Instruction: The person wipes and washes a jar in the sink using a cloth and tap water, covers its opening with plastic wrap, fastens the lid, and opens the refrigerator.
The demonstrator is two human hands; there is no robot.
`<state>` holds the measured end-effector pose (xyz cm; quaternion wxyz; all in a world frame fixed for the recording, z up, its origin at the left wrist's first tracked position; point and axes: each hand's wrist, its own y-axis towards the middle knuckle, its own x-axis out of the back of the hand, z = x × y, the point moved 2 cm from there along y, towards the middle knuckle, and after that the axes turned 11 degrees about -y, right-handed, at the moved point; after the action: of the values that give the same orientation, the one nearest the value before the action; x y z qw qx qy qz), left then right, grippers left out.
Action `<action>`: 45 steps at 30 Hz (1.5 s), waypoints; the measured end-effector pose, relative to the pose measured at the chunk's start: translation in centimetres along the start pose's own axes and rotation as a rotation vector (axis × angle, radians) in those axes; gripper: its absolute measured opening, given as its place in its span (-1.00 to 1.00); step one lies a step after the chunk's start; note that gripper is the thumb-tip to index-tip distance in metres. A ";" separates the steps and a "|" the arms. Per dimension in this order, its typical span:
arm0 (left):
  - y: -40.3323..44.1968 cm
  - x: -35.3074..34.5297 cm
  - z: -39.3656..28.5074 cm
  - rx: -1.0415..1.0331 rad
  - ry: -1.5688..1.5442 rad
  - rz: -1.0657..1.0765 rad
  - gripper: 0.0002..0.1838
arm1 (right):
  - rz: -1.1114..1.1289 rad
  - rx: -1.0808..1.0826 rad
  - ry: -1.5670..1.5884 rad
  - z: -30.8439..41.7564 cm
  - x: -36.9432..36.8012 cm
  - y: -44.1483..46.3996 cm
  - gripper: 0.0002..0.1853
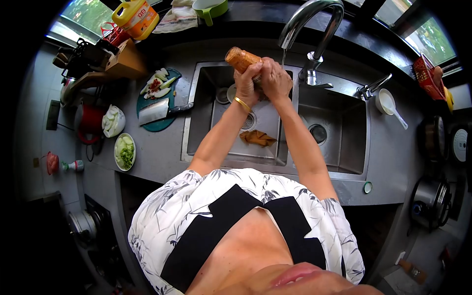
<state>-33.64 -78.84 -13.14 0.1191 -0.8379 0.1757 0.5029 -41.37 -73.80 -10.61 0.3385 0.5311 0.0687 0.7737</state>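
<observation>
Over the left sink basin (193,118), both my hands are closed around a glass jar (243,60) with orange-red contents or residue. The jar is tilted, one end pointing up and to the left. My left hand (247,84), with a gold bangle at the wrist, wraps the jar from the near side. My right hand (275,78) is closed at its other end, which the fingers hide. Water runs thinly from the faucet (314,49) just beside my right hand. A brown cloth-like piece (258,138) lies in the basin near the drain.
A green cutting board (160,123) bears a cleaver (156,112) and cut vegetables on the left. Nearby stand a bowl of chopped greens (125,151) and a white bowl (113,121). To the right are a second basin (344,142), a small round lid (368,187) and a white ladle (391,105).
</observation>
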 end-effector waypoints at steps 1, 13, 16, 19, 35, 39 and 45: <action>0.2 0.1 -0.2 -0.025 0.029 -0.004 -0.64 | -0.004 0.058 -0.061 -0.5 -1.0 0.3 -0.80; 0.9 -2.2 -1.9 -0.113 0.051 -0.019 -0.48 | 0.353 -0.389 1.288 -2.6 0.0 -2.7 -0.44; 0.8 -2.4 -2.0 -0.172 0.085 -0.051 -0.44 | 0.366 -0.413 1.386 -2.2 0.3 -2.7 -0.16; 0.1 -2.5 -2.1 -0.235 0.140 -0.032 -0.44 | 0.426 -0.536 1.407 -2.3 0.9 -1.7 -0.26; -0.7 -2.6 -1.5 -0.240 0.151 0.001 -0.42 | 0.640 -0.619 1.248 -3.3 1.2 -0.4 -0.39; -0.5 -2.5 -1.6 -0.232 0.147 -0.016 -0.40 | 0.669 -0.585 1.345 -3.7 1.9 -0.6 -0.43; -0.3 -2.7 -1.7 -0.235 0.162 -0.034 -0.41 | 0.720 -0.513 1.370 -3.7 2.6 -0.6 -0.47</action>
<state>-33.34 -78.73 -9.98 0.0141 -0.8868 0.1107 0.4486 -44.87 -70.80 -10.46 0.0632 -0.1645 -0.0938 0.9799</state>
